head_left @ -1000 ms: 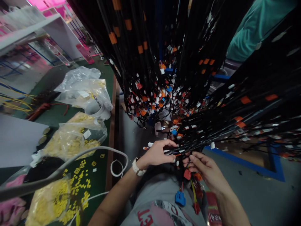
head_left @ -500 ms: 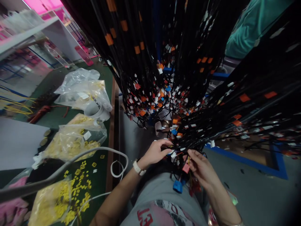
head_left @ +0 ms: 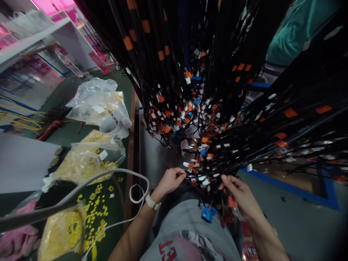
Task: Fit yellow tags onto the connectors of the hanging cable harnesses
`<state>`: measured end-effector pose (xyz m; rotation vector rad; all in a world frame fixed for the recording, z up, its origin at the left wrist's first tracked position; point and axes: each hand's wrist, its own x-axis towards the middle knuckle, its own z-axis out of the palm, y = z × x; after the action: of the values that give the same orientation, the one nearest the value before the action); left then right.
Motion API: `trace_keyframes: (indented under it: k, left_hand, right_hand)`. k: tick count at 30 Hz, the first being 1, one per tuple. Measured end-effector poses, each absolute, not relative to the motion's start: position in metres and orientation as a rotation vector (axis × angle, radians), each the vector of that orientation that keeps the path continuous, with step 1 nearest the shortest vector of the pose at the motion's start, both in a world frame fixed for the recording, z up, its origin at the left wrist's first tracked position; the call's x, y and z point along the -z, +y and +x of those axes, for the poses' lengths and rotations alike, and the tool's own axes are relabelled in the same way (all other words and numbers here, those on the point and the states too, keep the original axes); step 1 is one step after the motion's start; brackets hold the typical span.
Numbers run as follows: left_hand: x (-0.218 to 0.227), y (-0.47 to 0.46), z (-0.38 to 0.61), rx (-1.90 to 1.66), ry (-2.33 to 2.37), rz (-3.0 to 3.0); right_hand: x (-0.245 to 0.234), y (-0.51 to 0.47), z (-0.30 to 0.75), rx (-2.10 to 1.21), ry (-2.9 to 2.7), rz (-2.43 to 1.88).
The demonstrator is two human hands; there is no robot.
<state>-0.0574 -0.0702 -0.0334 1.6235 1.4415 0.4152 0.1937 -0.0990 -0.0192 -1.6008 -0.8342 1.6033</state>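
Note:
A dense curtain of black wire harnesses [head_left: 217,90] with orange tape bands hangs in front of me, ending in white, red, orange and blue connectors. My left hand [head_left: 170,180], with a watch on its wrist, is closed in a pinch on thin wires at the bundle's lower end. My right hand [head_left: 240,195] is closed on wires just to the right, with a red connector [head_left: 232,202] against its palm. A blue connector [head_left: 206,214] dangles between the hands, over my grey shirt.
At left, a green bench [head_left: 67,130] carries clear bags of yellow parts [head_left: 81,163], loose yellow pieces, a white cup [head_left: 114,127] and a grey cable loop [head_left: 136,188]. A person in a teal top [head_left: 296,29] stands behind the harnesses at upper right. Grey floor with a blue line [head_left: 285,188] lies right.
My left hand has drawn back to the left and down, from the wire bundle's middle to its edge. The right hand has shifted slightly right, and the blue connector has swung.

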Motion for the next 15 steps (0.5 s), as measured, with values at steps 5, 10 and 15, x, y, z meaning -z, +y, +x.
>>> trace_keyframes:
  k: [5, 10, 15]
  left_hand:
    - [0.038, -0.076, -0.064, -0.14, 1.44, 1.795]
    - [0.045, -0.082, -0.06, -0.092, 1.299, 1.773]
    - [0.072, -0.089, -0.041, -0.103, 1.254, 1.595]
  right_hand:
    - [0.011, -0.102, 0.191, -1.866, -0.595, -1.41]
    - [-0.002, -0.101, 0.185, -2.065, -0.236, -1.153]
    - [-0.004, -0.102, 0.186, -2.117, -0.017, -1.001]
